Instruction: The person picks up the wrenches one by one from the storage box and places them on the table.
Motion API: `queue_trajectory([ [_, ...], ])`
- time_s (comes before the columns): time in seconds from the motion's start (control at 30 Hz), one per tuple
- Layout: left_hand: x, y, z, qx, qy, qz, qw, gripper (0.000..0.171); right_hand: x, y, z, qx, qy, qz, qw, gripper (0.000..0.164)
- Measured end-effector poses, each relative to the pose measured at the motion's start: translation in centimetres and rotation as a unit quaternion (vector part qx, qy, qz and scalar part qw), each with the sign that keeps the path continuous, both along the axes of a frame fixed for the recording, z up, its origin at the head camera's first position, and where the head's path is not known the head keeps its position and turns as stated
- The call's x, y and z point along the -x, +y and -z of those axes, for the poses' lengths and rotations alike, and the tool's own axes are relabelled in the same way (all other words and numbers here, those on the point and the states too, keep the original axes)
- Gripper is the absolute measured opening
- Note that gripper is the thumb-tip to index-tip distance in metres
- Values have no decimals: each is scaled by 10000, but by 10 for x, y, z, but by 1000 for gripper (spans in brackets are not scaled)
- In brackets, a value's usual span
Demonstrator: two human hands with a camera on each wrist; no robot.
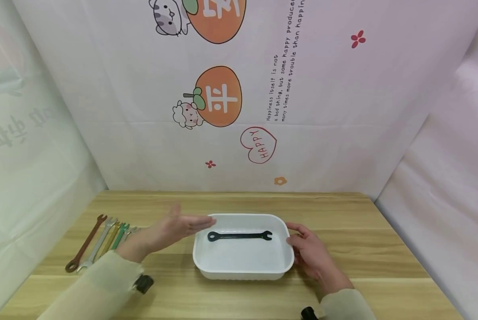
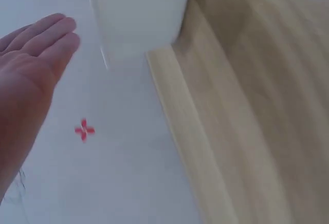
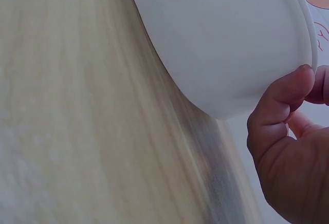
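A white plastic tub (image 1: 243,273) stands on the wooden table in front of me. Inside it a black combination wrench (image 1: 244,236) lies crosswise, ring end to the left and open jaw to the right. My right hand (image 1: 312,254) grips the tub's right rim; the right wrist view has the thumb at the edge of the white wall (image 3: 221,44) and fingers around the other side. My left hand (image 1: 174,229) is raised beside the tub's left end, fingers straight and holding nothing, fingertips overlapping the back left corner in the head view. In the left wrist view the palm shows open.
At the table's left lie several combination wrenches side by side: a reddish-brown one (image 1: 86,244), a silver one (image 1: 98,242), a gold one, a green one (image 1: 120,236) and another silver one, partly behind my left forearm. A printed white cloth (image 1: 323,155) hangs along the table's back edge.
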State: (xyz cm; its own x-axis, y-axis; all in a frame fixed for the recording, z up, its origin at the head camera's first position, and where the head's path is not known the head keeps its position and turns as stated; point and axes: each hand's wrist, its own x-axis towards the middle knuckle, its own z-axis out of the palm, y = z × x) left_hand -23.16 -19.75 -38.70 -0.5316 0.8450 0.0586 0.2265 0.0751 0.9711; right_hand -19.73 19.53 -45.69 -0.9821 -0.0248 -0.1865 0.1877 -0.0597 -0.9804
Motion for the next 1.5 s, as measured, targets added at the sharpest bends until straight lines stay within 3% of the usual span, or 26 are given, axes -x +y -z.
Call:
queue_trajectory([
  [0.1,6,31,-1,992,216,-306,9944,95,-1,0,-1,42,2,-4,10000,45],
  [0.23,16,61,6,1970,93,-785,9772,96,-2,0,-1,47,-11,-21,10000,45],
  [0.43,21,80,16,2620,-31,-1148,9582,100,-1,-3,0,62,-17,-9,10000,45],
  [0.6,17,87,12,2801,223,-1137,9530,99,0,-3,0,89,38,-23,10000,47],
  [0.83,12,94,16,2748,336,-1073,9549,94,1,-2,0,67,28,-34,10000,48],
  [0.93,15,98,19,2795,599,-1005,9530,80,1,-1,0,53,24,-17,10000,47],
  [1.07,20,105,26,3040,1297,-1122,9371,49,2,0,1,34,24,33,10000,47],
  [1.13,22,108,30,3125,1507,-1245,9296,41,2,0,1,27,16,30,10000,47],
  [1.17,23,109,33,3140,1606,-1306,9266,41,2,0,1,31,22,24,10000,47],
  [1.4,23,113,48,2798,1946,-1630,9259,41,2,0,1,31,12,12,10000,47],
  [1.5,22,115,52,2807,2251,-1727,9169,44,2,0,2,12,1,22,10000,47],
])
